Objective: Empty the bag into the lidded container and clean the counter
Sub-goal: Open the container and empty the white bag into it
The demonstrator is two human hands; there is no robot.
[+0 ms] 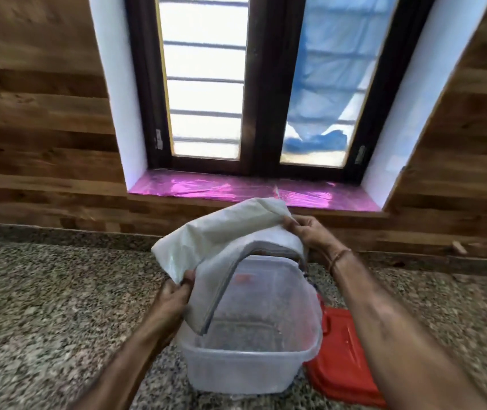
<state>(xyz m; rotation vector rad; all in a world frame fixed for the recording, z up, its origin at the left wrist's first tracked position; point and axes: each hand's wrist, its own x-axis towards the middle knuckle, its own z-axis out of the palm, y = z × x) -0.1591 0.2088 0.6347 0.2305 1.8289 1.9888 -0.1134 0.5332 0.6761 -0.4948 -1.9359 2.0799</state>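
Note:
A white bag [221,232] is held tipped over a clear plastic container [248,368] that stands open on the speckled granite counter [43,306]. The bag's open mouth, edged in grey, points down into the container. My left hand [174,297] grips the bag's lower left corner. My right hand [304,232] pinches its upper right corner, higher up. The container's red lid [345,359] lies flat on the counter just right of the container. What is inside the bag is hidden.
A wood-panelled wall rises behind the counter. A window with a shiny pink sill [236,190] sits straight ahead above the bag. Bare counter stretches to the left and right of the container.

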